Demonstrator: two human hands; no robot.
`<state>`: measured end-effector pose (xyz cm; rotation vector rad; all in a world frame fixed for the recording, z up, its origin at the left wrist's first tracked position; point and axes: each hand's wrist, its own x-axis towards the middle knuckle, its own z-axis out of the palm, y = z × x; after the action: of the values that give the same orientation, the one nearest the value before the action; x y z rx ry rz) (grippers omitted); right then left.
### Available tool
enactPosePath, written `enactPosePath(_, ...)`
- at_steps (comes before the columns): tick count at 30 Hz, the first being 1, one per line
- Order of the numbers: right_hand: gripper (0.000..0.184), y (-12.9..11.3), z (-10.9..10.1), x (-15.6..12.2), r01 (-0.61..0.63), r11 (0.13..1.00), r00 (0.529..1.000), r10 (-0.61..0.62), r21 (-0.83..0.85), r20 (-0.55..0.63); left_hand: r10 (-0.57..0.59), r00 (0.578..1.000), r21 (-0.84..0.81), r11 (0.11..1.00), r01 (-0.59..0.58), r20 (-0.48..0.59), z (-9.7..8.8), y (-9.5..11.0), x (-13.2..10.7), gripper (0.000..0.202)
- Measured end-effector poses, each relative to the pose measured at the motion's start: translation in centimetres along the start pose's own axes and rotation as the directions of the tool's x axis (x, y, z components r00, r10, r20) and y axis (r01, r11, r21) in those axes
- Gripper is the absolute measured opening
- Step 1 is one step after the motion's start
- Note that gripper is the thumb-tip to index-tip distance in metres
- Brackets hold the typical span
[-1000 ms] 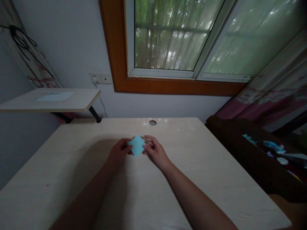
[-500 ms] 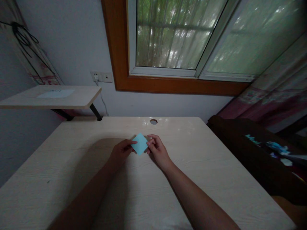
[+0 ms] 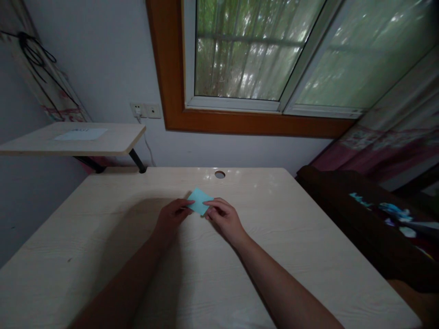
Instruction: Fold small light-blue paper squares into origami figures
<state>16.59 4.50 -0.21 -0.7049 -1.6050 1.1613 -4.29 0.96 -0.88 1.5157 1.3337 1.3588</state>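
A small light-blue square of paper (image 3: 200, 197) is held just over the desk, turned so that its corners point up, down and sideways. My left hand (image 3: 172, 216) pinches its left corner, with the thumb on top. On the other side my right hand (image 3: 226, 218) grips the right corner, its index finger lying across the paper's face and the thumb below near the lower edge. Both hands are closed, and their fingers hide the side corners. Whether the paper has folded layers, I cannot tell.
The pale wooden desk (image 3: 267, 210) has a round cable hole (image 3: 220, 174) near its back edge. A raised shelf (image 3: 41, 141) with a white paper sheet (image 3: 81, 134) stands at the back left. To the right, dark furniture (image 3: 329, 201) carries small blue items (image 3: 394, 211).
My right index finger has moved left onto the face of the paper, with the thumb now lower. The paper has shifted slightly left and up. My left hand keeps its pinch.
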Motion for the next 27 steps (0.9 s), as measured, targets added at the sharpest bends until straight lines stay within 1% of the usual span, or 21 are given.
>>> enactPosePath(3, 0.016, -0.12, -0.02, -0.08, -0.003, 0.998, 1.0, 0.004, -0.063, 0.017, 0.059, 0.998, 0.002, 0.998, -0.059, 0.005, -0.03, 0.11, 0.02, 0.023)
enactPosePath(7, 0.013, -0.22, -0.21, -0.03, -0.01, 0.997, 1.0, 0.008, -0.082, -0.027, 0.09, 0.996, -0.027, 0.996, -0.09, -0.001, -0.06, 0.44, 0.06, 0.021)
enactPosePath(10, 0.015, -0.31, -0.22, 0.12, 0.001, 0.999, 0.999, -0.004, -0.054, -0.045, 0.077, 0.997, -0.038, 0.996, -0.077, -0.014, -0.12, 0.66, 0.07, 0.021)
enactPosePath(12, 0.018, -0.33, -0.17, 0.19, -0.002, 0.999, 0.999, 0.0, -0.043, -0.04, 0.078, 0.997, -0.035, 0.996, -0.078, -0.002, -0.15, 0.76, 0.07, 0.019)
enactPosePath(15, 0.021, -0.31, -0.05, 0.15, -0.022, 1.0, 1.0, 0.022, -0.011, -0.016, 0.094, 0.995, -0.017, 0.995, -0.094, 0.022, -0.11, 0.83, 0.02, 0.015)
enactPosePath(17, 0.019, -0.31, 0.03, 0.08, -0.049, 0.998, 0.999, 0.049, 0.04, -0.008, 0.1, 0.994, -0.017, 0.995, -0.1, 0.033, -0.02, 0.82, -0.05, 0.014)
enactPosePath(20, 0.014, -0.41, 0.09, 0.01, -0.086, 0.991, 0.996, 0.087, 0.105, -0.01, 0.105, 0.993, -0.056, 0.993, -0.103, 0.047, 0.17, 0.65, -0.13, 0.015)
enactPosePath(22, 0.012, -0.49, 0.09, 0.04, -0.09, 0.99, 0.996, 0.092, 0.107, -0.014, 0.109, 0.993, -0.102, 0.989, -0.104, 0.042, 0.27, 0.52, -0.14, 0.016)
enactPosePath(24, 0.013, -0.57, 0.09, 0.09, -0.095, 0.99, 0.995, 0.097, 0.103, -0.018, 0.111, 0.993, -0.133, 0.986, -0.104, 0.043, 0.34, 0.5, -0.13, 0.015)
enactPosePath(27, 0.016, -0.64, 0.17, 0.12, -0.123, 0.983, 0.991, 0.129, 0.138, -0.028, 0.123, 0.991, -0.125, 0.985, -0.115, 0.059, 0.35, 0.67, -0.13, 0.014)
